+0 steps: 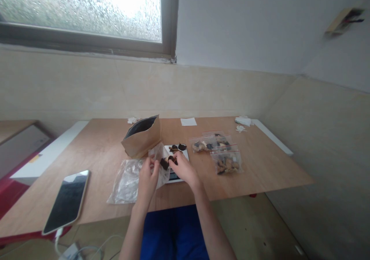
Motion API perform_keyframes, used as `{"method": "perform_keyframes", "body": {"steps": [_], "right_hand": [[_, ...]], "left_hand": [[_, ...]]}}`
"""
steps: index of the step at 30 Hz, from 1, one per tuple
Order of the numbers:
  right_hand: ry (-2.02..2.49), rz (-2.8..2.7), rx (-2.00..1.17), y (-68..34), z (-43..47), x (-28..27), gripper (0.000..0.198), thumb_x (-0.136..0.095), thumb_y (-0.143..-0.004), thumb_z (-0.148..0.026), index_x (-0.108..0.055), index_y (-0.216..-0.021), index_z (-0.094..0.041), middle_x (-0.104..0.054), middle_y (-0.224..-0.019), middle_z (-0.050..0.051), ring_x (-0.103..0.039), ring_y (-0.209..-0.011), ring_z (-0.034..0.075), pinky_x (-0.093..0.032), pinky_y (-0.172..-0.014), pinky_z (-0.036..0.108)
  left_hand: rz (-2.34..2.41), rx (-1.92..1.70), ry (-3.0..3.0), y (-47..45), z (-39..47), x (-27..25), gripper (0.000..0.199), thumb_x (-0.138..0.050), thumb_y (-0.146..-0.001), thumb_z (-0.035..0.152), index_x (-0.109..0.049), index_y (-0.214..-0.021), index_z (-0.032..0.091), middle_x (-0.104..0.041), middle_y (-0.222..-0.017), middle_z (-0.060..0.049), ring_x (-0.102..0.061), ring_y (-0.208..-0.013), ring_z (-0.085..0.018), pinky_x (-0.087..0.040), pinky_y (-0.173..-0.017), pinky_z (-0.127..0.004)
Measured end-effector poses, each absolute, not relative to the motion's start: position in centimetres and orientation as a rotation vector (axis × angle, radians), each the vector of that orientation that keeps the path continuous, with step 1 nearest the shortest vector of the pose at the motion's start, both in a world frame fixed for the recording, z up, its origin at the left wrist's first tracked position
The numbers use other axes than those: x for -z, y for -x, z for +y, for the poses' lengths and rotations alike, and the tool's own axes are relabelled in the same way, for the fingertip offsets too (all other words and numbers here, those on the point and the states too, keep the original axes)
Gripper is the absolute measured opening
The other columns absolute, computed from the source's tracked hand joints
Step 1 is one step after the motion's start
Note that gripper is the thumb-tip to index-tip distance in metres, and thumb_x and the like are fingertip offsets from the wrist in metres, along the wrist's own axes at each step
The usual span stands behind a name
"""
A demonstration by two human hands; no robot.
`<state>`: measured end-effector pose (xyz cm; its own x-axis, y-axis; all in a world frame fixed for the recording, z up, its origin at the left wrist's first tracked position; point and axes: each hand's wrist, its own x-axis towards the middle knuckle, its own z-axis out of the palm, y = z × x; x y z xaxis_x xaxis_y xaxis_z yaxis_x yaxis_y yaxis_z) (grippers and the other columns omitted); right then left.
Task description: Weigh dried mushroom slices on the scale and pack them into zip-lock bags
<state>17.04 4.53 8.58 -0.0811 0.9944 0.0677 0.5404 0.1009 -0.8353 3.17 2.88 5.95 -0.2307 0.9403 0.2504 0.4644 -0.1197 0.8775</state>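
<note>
My left hand [149, 174] pinches the edge of a small clear plastic bag [157, 151] at the middle of the table. My right hand [185, 168] has its fingers closed on dark dried pieces [171, 159] at the bag's mouth. Beneath both hands lies a white digital scale [185, 153], its display partly covered. More dark, curled dried pieces [182, 147] rest on the far part of the scale. A flattened stack of clear plastic bags [125, 183] lies beside my left hand. Behind it, a brown paper pouch [143, 138] stands open, its inside dark.
Several filled zip bags [227, 162] of dried pieces lie to the right. A phone [68, 202] with a white cable [58, 235] is near the left front edge. A white paper [188, 122] and crumpled tissues [243, 121] lie along the back of the wooden table [266, 171].
</note>
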Motion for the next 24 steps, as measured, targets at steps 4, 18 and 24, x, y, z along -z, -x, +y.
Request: {"method": "perform_keyframes", "body": {"steps": [4,18,24], "right_hand": [[1.549,-1.757,-0.821,-16.6,4.5,-9.5,0.011,-0.050,-0.078,-0.017,-0.044,-0.070,-0.021,-0.055,-0.074,0.002,-0.055,-0.073,0.018,-0.042,-0.069,0.030],[1.575,-1.902,-0.664,-15.2,4.5,-11.1,0.014,-0.040,-0.079,-0.007,-0.044,-0.083,-0.019,-0.054,-0.085,0.004,-0.055,-0.087,0.019,-0.045,-0.076,0.032],[1.619,-1.973,-0.585,-14.8,4.6,-11.5,0.019,-0.038,-0.081,-0.005,-0.046,-0.095,-0.015,-0.056,-0.095,0.010,-0.057,-0.092,0.021,-0.047,-0.077,0.033]], "left_hand": [[1.626,-1.334,-1.535,-3.5,2.6,-6.0,0.024,-0.043,-0.080,0.042,-0.045,-0.070,0.021,-0.060,-0.082,-0.006,-0.058,-0.082,-0.022,-0.044,-0.072,-0.033],[1.658,-1.336,-1.464,-3.5,2.5,-5.5,0.025,-0.043,-0.080,0.044,-0.045,-0.069,0.021,-0.057,-0.071,-0.003,-0.055,-0.074,-0.021,-0.042,-0.070,-0.033],[1.643,-1.357,-1.472,-3.7,2.4,-5.8,0.026,-0.043,-0.080,0.043,-0.045,-0.067,0.021,-0.056,-0.069,-0.002,-0.055,-0.071,-0.020,-0.042,-0.067,-0.031]]}}
